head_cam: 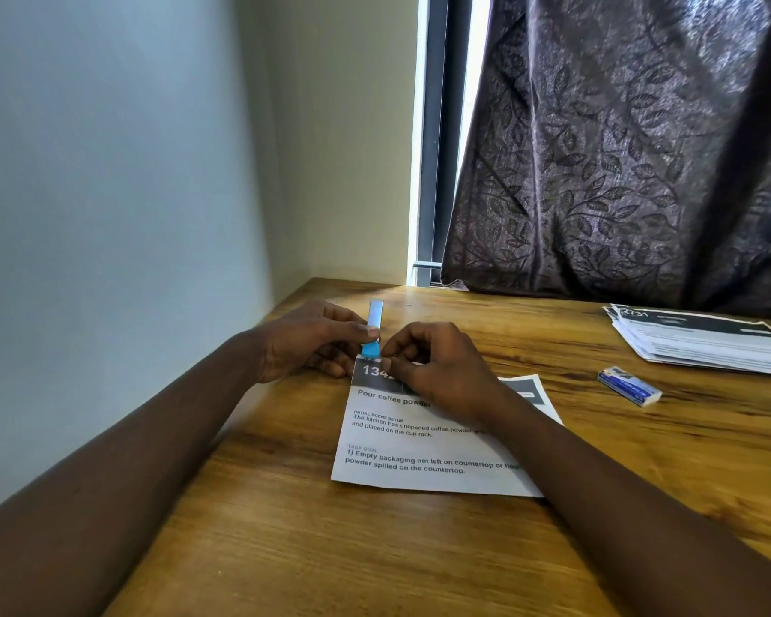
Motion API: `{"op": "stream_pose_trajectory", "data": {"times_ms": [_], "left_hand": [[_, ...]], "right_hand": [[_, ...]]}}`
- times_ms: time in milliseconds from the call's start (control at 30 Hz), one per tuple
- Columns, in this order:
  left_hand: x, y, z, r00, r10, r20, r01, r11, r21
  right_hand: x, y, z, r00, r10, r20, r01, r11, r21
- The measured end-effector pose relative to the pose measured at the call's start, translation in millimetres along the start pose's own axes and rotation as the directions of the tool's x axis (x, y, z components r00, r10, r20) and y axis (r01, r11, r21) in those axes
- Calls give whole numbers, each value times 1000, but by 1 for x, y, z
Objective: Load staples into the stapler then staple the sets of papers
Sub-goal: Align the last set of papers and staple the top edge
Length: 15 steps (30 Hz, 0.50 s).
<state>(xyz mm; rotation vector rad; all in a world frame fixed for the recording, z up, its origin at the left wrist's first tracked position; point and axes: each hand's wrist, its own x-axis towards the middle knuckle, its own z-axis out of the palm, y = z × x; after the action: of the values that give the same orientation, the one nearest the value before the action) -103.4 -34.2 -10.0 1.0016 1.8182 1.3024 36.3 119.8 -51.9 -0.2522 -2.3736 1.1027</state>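
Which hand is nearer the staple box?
Right. The right hand rests on the paper's top edge, left of the staple box. The left hand holds the stapler farther left.

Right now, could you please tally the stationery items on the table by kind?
Stapler, blue, held in the left hand: 1
Staple box: 1
Paper set under the right hand: 1
Paper stack at far right: 1
Total: 4
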Motion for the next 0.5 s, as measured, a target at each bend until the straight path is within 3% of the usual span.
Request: {"op": "stream_pose_trajectory", "data": {"times_ms": [500], "left_hand": [[4,1,9,992,-19,-127,20,1000,3]], "right_hand": [[0,-1,1,998,-47,-39,49,998,31]]}}
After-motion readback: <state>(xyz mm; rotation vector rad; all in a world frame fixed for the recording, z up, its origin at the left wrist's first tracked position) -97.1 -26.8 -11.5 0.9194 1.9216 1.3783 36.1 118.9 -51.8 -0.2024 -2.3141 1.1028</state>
